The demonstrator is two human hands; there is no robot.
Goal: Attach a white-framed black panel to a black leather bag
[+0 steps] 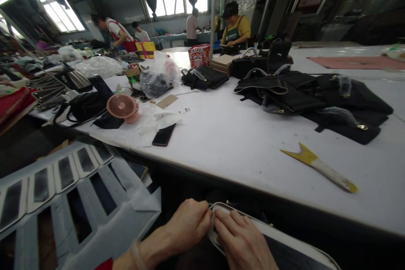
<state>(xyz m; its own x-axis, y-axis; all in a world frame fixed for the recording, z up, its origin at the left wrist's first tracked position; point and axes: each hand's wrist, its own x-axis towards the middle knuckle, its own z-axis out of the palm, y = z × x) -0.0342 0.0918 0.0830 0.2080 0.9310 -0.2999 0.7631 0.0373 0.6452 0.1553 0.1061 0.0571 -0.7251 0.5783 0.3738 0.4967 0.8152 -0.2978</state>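
Note:
Both my hands are low in front of me, below the white table's front edge (240, 177). My left hand (186, 225) is closed, its fingers pinching the rounded end of a black piece with a pale border (284, 247). My right hand (242, 240) lies on top of the same piece, fingers together and pressed down against its edge, touching the left hand's fingertips. The piece runs off to the lower right. On the table above lies a yellow-tipped flat tool (319, 166).
A black phone (163, 135), a pink small fan (122, 107), plastic bags (160, 74) and black bags (313, 97) sit on the table. Rows of similar bordered pieces (63, 181) lie at my lower left. Several people work at the far tables (236, 25).

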